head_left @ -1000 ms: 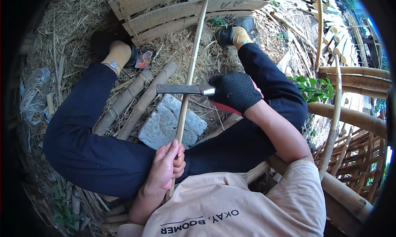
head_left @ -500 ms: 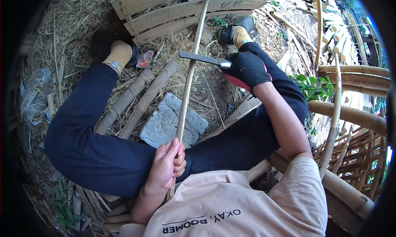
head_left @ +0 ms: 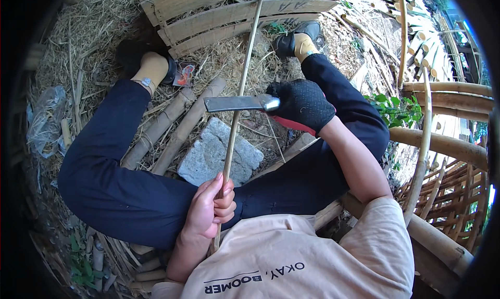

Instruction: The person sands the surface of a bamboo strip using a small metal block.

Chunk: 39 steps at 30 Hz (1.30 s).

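A long thin bamboo strip (head_left: 243,75) runs from my lap away from me, its far end at the slatted wooden crate (head_left: 208,15). Bare, my left hand (head_left: 212,205) is wrapped round the strip near its lower end. My right hand (head_left: 302,105), in a black and red glove, grips a knife (head_left: 232,103) whose broad, square-ended metal blade lies across the strip, pointing left. The knife's handle is mostly hidden inside the glove. Below the blade, between my legs, a rough grey stone block (head_left: 216,150) rests on the ground.
Two bamboo pieces (head_left: 179,124) lie left of the stone on straw-covered ground. Clear plastic (head_left: 48,119) lies at far left. Thick bamboo poles (head_left: 442,145) and a woven bamboo basket (head_left: 448,200) stand at right. Cut bamboo poles (head_left: 424,49) are piled at the far right.
My right hand has drawn the knife toward me along the bamboo strip and slightly left. More of the blade's flat side now shows. My left hand holds the strip in nearly the same place.
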Each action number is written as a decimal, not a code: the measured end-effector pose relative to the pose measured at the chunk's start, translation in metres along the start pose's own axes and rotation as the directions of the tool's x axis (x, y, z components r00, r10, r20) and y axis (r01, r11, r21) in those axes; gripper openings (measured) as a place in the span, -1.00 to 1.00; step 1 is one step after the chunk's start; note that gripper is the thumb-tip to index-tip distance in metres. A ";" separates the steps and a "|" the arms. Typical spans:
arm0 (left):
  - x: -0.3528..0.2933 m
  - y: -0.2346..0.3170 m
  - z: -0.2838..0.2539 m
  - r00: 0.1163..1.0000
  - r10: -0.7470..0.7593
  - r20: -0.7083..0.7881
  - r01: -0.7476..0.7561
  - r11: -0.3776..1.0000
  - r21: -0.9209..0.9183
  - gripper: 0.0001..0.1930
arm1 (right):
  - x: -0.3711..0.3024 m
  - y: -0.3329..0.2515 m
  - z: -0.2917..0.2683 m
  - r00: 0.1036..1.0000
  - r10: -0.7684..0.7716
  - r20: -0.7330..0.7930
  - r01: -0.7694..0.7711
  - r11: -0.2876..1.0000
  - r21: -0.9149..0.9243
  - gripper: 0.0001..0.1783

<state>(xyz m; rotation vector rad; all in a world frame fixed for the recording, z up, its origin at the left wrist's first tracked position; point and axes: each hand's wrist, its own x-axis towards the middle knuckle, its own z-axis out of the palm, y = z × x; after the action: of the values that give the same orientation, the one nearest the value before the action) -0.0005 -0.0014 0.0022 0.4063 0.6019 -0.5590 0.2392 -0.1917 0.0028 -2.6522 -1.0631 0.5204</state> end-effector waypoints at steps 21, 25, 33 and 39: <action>0.000 -0.002 -0.007 0.997 -0.043 0.064 0.051 0.989 -0.138 -0.60 | 0.013 0.014 0.001 0.990 0.142 -0.021 -0.143 0.989 -0.026 -0.75; -0.001 -0.002 -0.007 0.996 -0.064 0.055 0.069 0.992 -0.104 -0.60 | 0.009 0.008 -0.002 0.996 -0.072 0.058 0.076 0.994 -0.082 -0.75; 0.000 -0.001 -0.005 0.996 -0.080 0.048 0.083 0.995 -0.062 -0.59 | 0.025 0.038 -0.001 0.955 0.245 -0.169 -0.256 0.965 -0.048 -0.71; -0.001 0.001 -0.005 0.995 -0.097 0.029 0.098 0.995 -0.030 -0.60 | 0.011 0.017 -0.009 0.998 0.064 -0.006 -0.065 0.997 -0.037 -0.72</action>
<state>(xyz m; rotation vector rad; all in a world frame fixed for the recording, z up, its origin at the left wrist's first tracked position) -0.0025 0.0028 -0.0008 0.3403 0.6055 -0.6465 0.2606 -0.1972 0.0024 -2.7270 -0.9984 0.5116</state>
